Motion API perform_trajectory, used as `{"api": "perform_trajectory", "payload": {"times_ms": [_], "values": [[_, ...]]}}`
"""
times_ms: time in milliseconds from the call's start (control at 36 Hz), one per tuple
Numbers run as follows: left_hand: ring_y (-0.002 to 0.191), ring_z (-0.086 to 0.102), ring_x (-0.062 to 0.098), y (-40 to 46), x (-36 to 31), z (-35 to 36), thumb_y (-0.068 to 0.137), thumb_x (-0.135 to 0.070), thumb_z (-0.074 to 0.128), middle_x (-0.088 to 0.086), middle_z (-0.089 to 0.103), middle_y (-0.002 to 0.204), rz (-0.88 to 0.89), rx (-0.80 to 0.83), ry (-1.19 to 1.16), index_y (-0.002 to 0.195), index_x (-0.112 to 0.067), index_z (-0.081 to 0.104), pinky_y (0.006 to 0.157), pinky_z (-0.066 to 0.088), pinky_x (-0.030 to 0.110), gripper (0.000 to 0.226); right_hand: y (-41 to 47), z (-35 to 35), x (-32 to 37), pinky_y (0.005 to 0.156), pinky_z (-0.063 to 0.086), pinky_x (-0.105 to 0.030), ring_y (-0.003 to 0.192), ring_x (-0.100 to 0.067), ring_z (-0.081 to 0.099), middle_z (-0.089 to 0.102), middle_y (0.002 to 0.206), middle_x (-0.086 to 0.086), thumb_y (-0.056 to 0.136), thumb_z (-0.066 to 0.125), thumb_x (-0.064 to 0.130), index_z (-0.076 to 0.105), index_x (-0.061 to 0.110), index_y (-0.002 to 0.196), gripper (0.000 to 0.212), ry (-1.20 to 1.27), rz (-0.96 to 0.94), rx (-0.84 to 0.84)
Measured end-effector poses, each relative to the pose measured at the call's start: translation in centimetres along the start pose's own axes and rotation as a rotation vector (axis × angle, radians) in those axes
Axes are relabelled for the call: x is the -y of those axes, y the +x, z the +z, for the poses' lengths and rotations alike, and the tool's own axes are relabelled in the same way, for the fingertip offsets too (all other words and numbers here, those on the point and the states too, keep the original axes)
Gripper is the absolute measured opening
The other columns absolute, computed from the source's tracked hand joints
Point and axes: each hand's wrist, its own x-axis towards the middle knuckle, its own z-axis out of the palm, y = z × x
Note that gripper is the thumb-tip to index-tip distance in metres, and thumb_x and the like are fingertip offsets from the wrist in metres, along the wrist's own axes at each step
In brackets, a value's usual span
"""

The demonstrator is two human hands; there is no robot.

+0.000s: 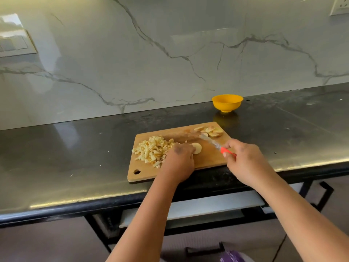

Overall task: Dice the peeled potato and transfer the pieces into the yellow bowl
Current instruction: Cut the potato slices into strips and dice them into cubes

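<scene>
Left hand (pixel 179 157) pins 1 potato slice (pixel 197 148) flat on the cutting board (pixel 207 157); right hand (pixel 243 159) grips the knife (pixel 213 142). Curl fingertips clear, cut strips, then crosswise. Yellow bowl (pixel 227 103) stands well apart on the worktop (pixel 75 148).

Veined marble wall (pixel 132 53) (glossy) behind dark countertop (pixel 75 148)

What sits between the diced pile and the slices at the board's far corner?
Head view: the left hand on a potato slice, and the knife blade.
</scene>
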Motion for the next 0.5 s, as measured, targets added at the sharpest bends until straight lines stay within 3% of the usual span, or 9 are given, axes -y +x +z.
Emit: {"api": "perform_trajectory", "payload": {"times_ms": [83,167,250,361,500], "values": [[0.120,0.046,0.026,-0.2,-0.2,0.2,0.101,-0.016,0.036,0.008,0.055,0.135,0.059,0.006,0.054,0.130,-0.009,0.060,0.106,0.038,0.037,0.038,-0.5,0.3,0.8,0.040,0.025,-0.012,0.053,-0.002,0.048,0.051,0.069,0.011,0.097,0.056,0.022,0.064,0.022,0.101,0.009,-0.101,-0.013,0.019],[0.109,0.049,0.023,0.0,-0.5,-0.2,0.101,-0.017,0.040,0.010,0.057,0.123,0.054,-0.002,0.032,0.120,-0.006,0.066,0.094,0.043,0.031,0.034,-0.6,0.6,1.6,0.044,0.029,-0.013,0.059,-0.002,0.050,0.054,0.077,0.005,0.097,0.056,0.022,0.063,0.023,0.101,0.008,-0.104,0.009,0.001],[0.101,0.057,0.021,0.9,-0.6,-1.1,0.097,-0.026,0.057,0.008,0.061,0.116,0.031,-0.007,-0.023,0.111,-0.008,0.069,0.079,0.042,0.023,0.026,-0.7,0.9,2.1,0.045,0.031,-0.016,0.060,-0.005,0.050,0.051,0.073,0.007,0.097,0.056,0.021,0.063,0.021,0.099,0.008,-0.102,0.039,0.006],[0.114,0.058,0.022,2.1,-0.4,-1.9,0.091,-0.036,0.067,0.004,0.062,0.131,-0.028,0.077,-0.084,0.130,-0.016,0.062,0.093,0.045,0.029,0.044,-1.0,0.9,2.4,0.046,0.032,-0.014,0.061,-0.004,0.050,0.053,0.076,0.006,0.097,0.055,0.021,0.061,0.022,0.099,0.006,-0.114,0.047,-0.007],[0.099,0.062,0.019,2.4,-0.4,-0.6,0.089,-0.043,0.068,0.003,0.069,0.113,-0.084,-0.031,-0.103,0.118,-0.015,0.068,0.084,0.053,0.030,0.041,-0.8,0.9,2.5,0.046,0.036,-0.015,0.062,-0.006,0.053,0.057,0.081,0.002,0.098,0.054,0.021,0.060,0.022,0.101,0.007,-0.117,0.068,-0.004]]}}
